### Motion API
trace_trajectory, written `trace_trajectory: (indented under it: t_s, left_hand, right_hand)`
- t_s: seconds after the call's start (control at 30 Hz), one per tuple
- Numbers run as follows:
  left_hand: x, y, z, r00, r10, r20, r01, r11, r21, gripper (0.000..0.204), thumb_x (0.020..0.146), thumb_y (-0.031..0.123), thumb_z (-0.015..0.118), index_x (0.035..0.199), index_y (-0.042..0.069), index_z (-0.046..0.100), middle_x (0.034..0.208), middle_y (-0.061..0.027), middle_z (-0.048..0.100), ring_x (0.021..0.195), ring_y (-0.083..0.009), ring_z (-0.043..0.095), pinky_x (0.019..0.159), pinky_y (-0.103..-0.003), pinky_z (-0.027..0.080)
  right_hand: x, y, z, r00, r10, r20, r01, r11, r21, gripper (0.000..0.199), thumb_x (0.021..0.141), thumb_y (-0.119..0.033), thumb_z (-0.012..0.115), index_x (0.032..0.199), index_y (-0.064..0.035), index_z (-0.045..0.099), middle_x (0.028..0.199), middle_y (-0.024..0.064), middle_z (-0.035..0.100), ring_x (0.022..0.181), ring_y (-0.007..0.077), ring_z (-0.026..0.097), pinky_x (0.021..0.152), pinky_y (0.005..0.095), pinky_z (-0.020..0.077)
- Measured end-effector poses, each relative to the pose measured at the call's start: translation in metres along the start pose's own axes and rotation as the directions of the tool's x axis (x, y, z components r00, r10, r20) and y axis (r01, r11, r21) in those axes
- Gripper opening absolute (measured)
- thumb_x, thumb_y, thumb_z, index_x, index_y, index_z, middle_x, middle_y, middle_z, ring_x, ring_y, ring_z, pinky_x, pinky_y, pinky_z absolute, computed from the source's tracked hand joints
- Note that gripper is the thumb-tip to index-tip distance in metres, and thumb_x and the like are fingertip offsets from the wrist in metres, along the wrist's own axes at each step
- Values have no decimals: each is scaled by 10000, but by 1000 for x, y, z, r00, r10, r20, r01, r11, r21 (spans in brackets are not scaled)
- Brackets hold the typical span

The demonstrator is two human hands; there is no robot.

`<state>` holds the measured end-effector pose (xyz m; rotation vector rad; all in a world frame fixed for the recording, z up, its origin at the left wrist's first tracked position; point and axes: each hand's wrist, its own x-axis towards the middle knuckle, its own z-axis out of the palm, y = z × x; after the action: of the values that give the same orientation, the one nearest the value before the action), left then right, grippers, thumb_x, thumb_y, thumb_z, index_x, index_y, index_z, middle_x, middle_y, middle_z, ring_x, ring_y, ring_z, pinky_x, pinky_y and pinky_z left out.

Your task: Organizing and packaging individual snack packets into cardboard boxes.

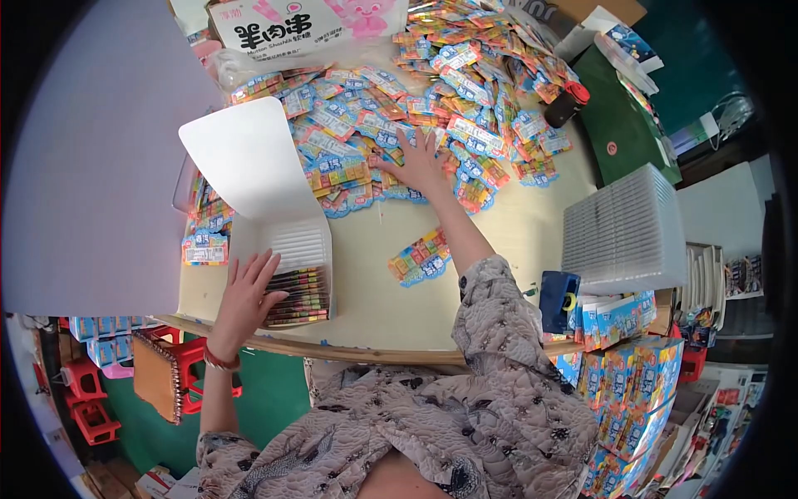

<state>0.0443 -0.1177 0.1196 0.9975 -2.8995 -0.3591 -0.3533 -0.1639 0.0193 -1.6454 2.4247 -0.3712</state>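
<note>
Near the table's front left stands an open white display box (283, 220) with its tall lid flap raised. A row of candy packets (299, 295), packed on edge, fills its near end. My left hand (249, 287) lies over the box's left side, fingers apart, thumb by the packed row. My right hand (420, 162) is spread over the near edge of a large pile of colourful flat candy packets (478, 137); nothing shows gripped in it. A few packets (422, 258) lie apart from the pile, left of my right forearm.
Stacked clear plastic trays (619, 229) stand at the right, with a blue tape dispenser (559, 301) in front. A dark red-topped can (567, 104) sits beside the pile, near a green box (623, 116). A white carton (307, 29) stands behind. Red stools (96, 420) are lower left.
</note>
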Motion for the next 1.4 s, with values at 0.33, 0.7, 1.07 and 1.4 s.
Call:
trace_trajectory:
  t_s: [0.33, 0.7, 1.07, 1.4]
  left_hand:
    - [69, 161, 97, 972, 41, -232, -221, 504, -835, 482, 853, 72, 649, 1312, 32, 509, 1312, -147, 524, 1134, -306, 551, 950, -370, 436]
    - [194, 120, 165, 468, -836, -285, 35, 340, -940, 742, 907, 165, 612, 1477, 19, 159, 1489, -186, 203, 1377, -284, 209, 1126, -417, 172]
    - [190, 137, 151, 408, -910, 75, -180, -161, -970, 753, 896, 82, 563, 1493, 28, 107, 1509, -122, 197, 1361, -243, 279, 1112, -372, 250]
    - [205, 124, 160, 418, -901, 117, -201, -218, -955, 777, 902, 60, 558, 1506, 33, 70, 1481, -114, 221, 1319, -203, 333, 1085, -338, 289]
  right_hand:
    - [-25, 86, -2, 961, -276, -24, 256, 915, -311, 533, 958, -383, 473, 1452, -255, 319, 1460, 190, 346, 1323, 428, 365, 888, 543, 491]
    - [-77, 90, -65, 965, -226, 135, 263, 865, -428, 406, 925, -306, 532, 1317, -205, 531, 1358, 101, 504, 1243, 351, 479, 965, 519, 425]
    - [62, -52, 34, 986, 157, -48, -122, 896, 428, 813, 689, -471, 767, 1209, 87, 485, 1071, 243, 626, 1041, 393, 582, 859, 473, 473]
    - [71, -61, 32, 979, 191, 68, -201, 862, 465, 1062, 549, -564, 822, 1279, 71, 385, 1144, 244, 605, 1106, 387, 562, 976, 479, 393]
